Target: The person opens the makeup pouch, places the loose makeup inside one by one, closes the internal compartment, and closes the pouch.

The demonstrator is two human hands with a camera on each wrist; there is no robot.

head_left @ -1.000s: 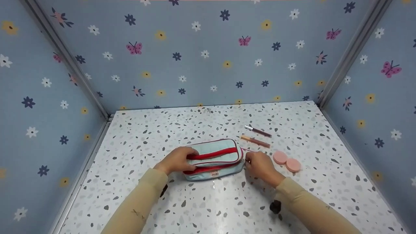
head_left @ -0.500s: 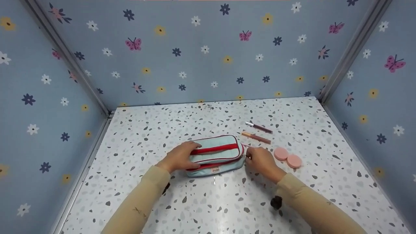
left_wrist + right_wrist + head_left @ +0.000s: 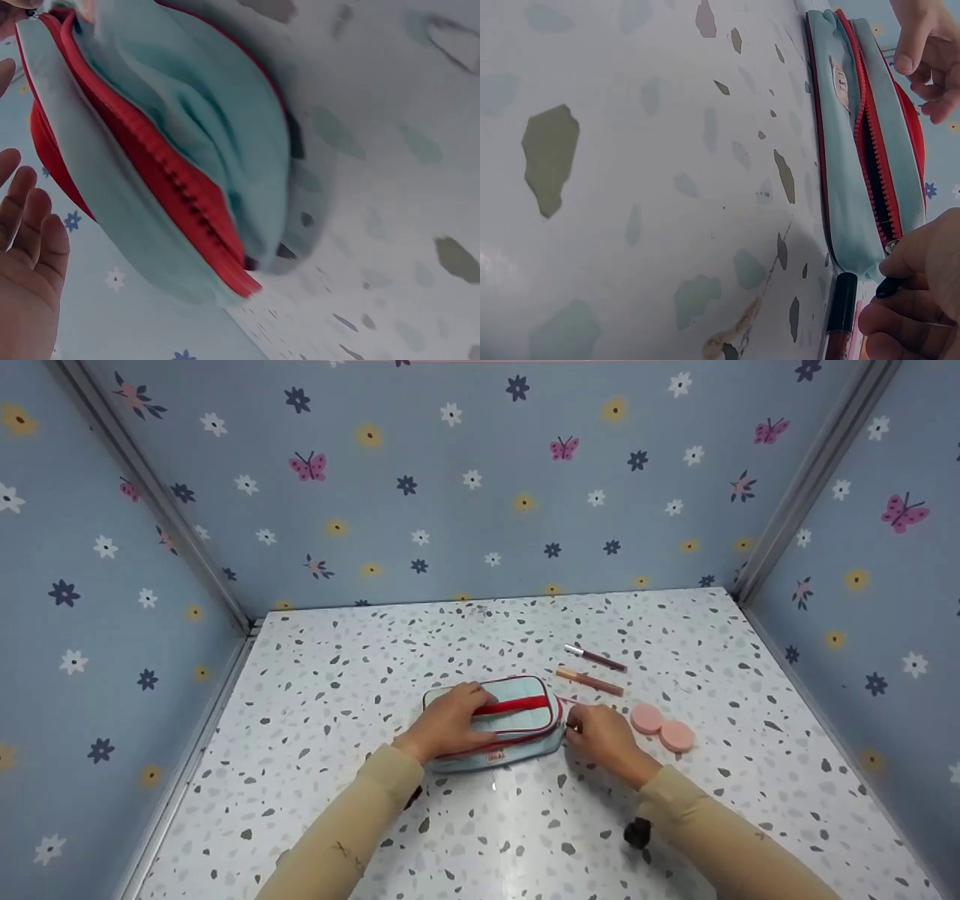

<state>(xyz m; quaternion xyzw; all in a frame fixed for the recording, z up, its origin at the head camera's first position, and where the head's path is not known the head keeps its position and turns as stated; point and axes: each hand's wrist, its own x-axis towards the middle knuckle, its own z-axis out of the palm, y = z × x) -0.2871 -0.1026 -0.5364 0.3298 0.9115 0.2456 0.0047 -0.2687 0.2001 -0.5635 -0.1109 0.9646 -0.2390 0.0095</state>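
A light blue pencil case [image 3: 517, 725] with red trim and a red handle lies on the table. Its red zipper [image 3: 877, 157] is parted along the side facing the person, with the slider at the right end. There my right hand [image 3: 604, 739] pinches the black zipper pull [image 3: 889, 287] between thumb and finger. Over the left half of the case is my left hand [image 3: 450, 724], fingers spread loosely by the handle. In the left wrist view, the left hand's fingers [image 3: 30, 217] look relaxed and grip nothing. The inside of the case is dark.
Two slim lip gloss tubes, one silver-capped [image 3: 596, 658] and one gold-capped [image 3: 590, 682], lie behind the right hand. Two touching pink discs [image 3: 661, 727] sit right of it. A thin pink stick [image 3: 574, 700] shows beside the case. Patterned walls [image 3: 480, 480] enclose the speckled table [image 3: 345, 660].
My left hand has slid right along the top of the case, from its left end toward the handle's middle. My right hand stays at the zipper pull; the case has hardly moved.
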